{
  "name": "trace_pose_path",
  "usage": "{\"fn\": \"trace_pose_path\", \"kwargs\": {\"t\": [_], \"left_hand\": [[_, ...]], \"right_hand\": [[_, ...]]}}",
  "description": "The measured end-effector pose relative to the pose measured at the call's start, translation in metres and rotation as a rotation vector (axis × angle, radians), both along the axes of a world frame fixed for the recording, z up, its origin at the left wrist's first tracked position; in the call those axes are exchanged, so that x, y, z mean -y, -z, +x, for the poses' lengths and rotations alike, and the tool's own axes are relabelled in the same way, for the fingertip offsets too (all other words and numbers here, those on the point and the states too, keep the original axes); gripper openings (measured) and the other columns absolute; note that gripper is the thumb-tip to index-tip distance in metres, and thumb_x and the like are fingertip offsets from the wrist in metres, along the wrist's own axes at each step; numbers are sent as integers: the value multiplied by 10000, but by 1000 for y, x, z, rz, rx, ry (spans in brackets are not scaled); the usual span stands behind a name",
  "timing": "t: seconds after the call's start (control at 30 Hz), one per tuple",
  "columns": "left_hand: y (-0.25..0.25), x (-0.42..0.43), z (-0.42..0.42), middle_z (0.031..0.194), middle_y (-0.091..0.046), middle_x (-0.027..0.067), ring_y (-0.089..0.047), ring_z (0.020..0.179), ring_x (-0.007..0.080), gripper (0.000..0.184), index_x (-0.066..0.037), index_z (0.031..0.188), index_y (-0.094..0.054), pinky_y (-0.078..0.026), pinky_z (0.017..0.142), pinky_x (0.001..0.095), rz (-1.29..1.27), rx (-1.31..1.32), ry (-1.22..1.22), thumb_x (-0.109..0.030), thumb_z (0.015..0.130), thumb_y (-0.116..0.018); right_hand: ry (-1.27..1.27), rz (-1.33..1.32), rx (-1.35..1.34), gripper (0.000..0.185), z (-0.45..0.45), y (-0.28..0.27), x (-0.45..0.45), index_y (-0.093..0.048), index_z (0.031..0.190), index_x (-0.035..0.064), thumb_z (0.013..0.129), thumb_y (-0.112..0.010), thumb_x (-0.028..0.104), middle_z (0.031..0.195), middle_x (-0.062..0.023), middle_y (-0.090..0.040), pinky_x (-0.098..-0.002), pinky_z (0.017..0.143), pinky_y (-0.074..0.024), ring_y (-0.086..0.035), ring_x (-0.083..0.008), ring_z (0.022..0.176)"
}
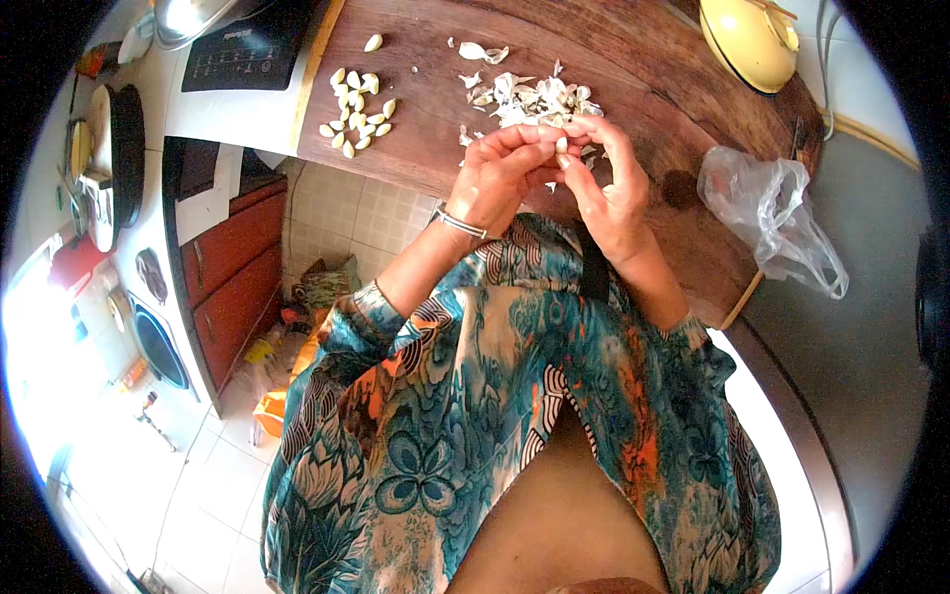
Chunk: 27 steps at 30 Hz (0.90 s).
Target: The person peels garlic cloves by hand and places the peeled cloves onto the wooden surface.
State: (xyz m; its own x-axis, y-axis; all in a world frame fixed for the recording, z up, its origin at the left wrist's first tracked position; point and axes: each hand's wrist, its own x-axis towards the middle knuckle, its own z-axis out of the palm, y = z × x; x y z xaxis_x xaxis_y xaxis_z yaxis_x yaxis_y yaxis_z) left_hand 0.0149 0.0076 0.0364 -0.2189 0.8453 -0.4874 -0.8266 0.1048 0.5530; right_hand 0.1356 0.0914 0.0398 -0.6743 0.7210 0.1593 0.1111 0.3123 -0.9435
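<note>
Both hands meet over the front edge of the brown wooden table (pixel 426 109), just in front of a heap of white garlic skins (pixel 539 99). A small pale garlic clove (pixel 562 146) is pinched between the fingertips. My left hand (pixel 505 168), with a silver bracelet at the wrist, closes on the clove from the left. My right hand (pixel 614 188) grips it from the right with thumb and curved index finger. Several peeled cloves (pixel 356 111) lie in a loose group to the left on the wood.
A yellow bowl (pixel 749 45) stands at the back right. A clear plastic bag (pixel 772 213) lies on the right by a wooden stick (pixel 742 300). At the upper left is a black cooktop (pixel 242 49), with red drawers (pixel 233 243) below.
</note>
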Motion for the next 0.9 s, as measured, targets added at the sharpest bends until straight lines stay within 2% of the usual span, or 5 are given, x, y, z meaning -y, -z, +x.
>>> {"fn": "trace_pose_path", "kwargs": {"t": [0.1,0.3,0.4,0.5,0.9], "left_hand": [[2,3,2,988,-626,116,-608,893,192,164,6,1005,-592,-503,787,328,52,3,-51,-48,870,-515],[10,4,1,871,-629,94,-621,768,188,128,13,955,-602,-533,686,304,17,24,-72,-20,849,-539],[12,7,-2,949,-624,97,-607,863,185,167,7,1004,-594,-518,739,313,44,15,-6,-42,861,-524],[6,5,-1,866,-628,95,-620,754,186,120,17,940,-605,-535,672,299,28,60,-61,-7,837,-548],[9,8,-2,940,-634,113,-612,867,189,146,9,978,-596,-507,749,306,49,-22,-26,-32,858,-524]], "right_hand": [[7,61,-31,450,-1,0,0,-492,1155,34,730,-600,-63,971,-113,-575,-312,795,-456,-570,-217,868],[-24,112,-19,452,-3,-11,-2,-497,1158,41,733,-612,-59,917,-97,-571,-308,773,-460,-570,-206,824],[-53,151,-23,444,-3,-13,-4,-504,1150,43,732,-620,-54,897,-93,-568,-309,757,-462,-567,-203,817],[-65,170,-17,443,-4,-17,-4,-511,1141,45,724,-631,-45,873,-93,-567,-314,737,-463,-565,-212,803],[-70,259,16,424,-4,-19,-2,-529,1118,50,716,-621,-45,866,-103,-575,-336,714,-464,-563,-241,785]]}}
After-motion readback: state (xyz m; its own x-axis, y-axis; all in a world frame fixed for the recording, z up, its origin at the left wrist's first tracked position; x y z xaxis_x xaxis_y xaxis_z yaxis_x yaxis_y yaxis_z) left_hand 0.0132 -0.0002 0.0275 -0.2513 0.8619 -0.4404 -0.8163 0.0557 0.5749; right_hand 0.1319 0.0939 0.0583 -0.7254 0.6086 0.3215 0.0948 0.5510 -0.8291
